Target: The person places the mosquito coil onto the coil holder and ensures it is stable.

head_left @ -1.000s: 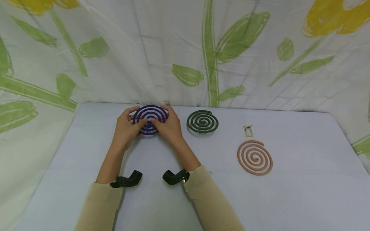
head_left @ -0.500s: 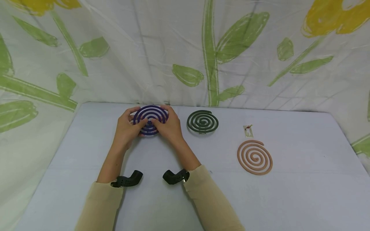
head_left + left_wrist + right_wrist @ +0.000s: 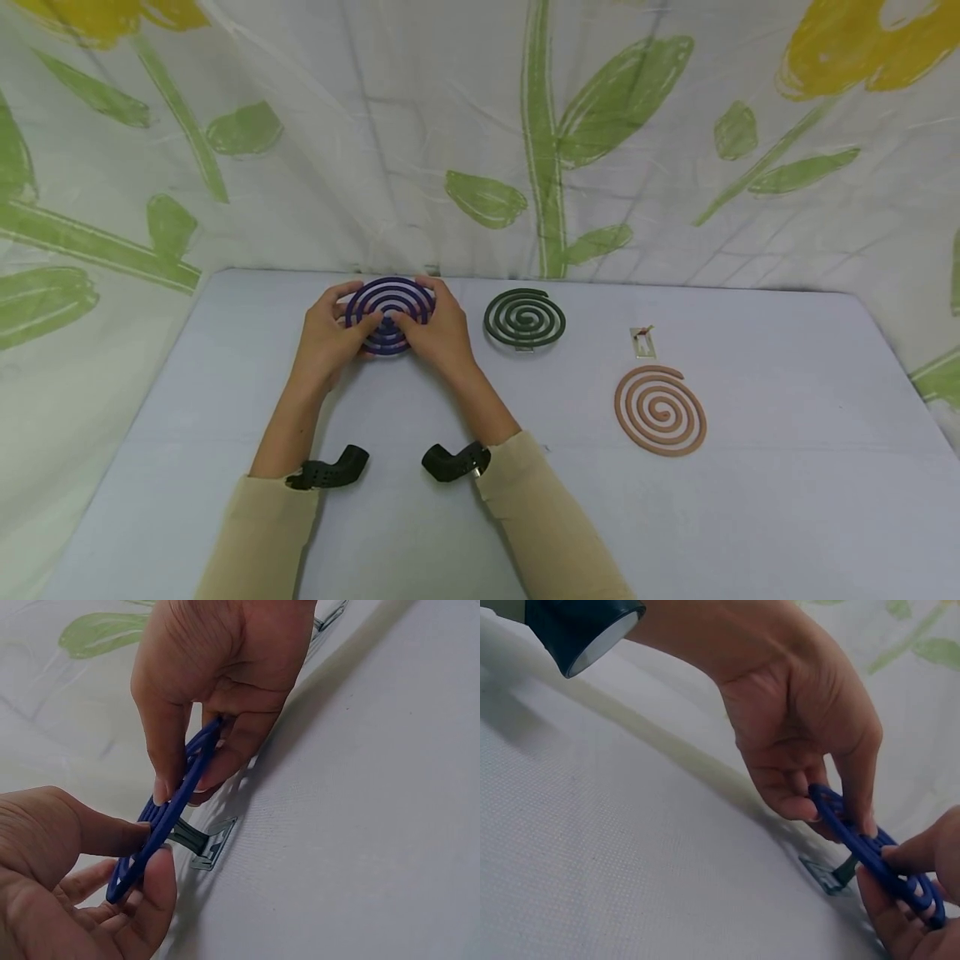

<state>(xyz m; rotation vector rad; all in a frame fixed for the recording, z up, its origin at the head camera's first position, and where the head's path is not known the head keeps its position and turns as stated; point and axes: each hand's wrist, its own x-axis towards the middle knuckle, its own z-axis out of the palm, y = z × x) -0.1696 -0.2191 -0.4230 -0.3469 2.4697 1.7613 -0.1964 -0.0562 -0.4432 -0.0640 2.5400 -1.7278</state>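
Note:
Both hands hold a dark blue mosquito coil (image 3: 386, 351) near the table's back edge, left of the middle. My left hand (image 3: 327, 333) grips its left side and my right hand (image 3: 444, 329) its right side. In the head view the two thumbs press near the coil's centre. Seen from the left wrist, the coil (image 3: 184, 786) is tilted, with fingers curled under its rim. A small metal coil stand (image 3: 214, 846) sits beneath it on the cloth, its upright reaching the coil's underside. The right wrist view also shows this stand (image 3: 826, 877), its top hidden by the coil.
To the right, a green mosquito coil (image 3: 526, 317) rests raised on its own stand. Farther right, a brown coil (image 3: 662, 413) lies flat on the white tablecloth (image 3: 787, 467), with a metal stand (image 3: 642, 342) just behind it. A leaf-patterned curtain (image 3: 420, 125) hangs behind the table.
The hands keep their grip on the blue coil in nearly the same place. Only the head view has shifted very slightly.

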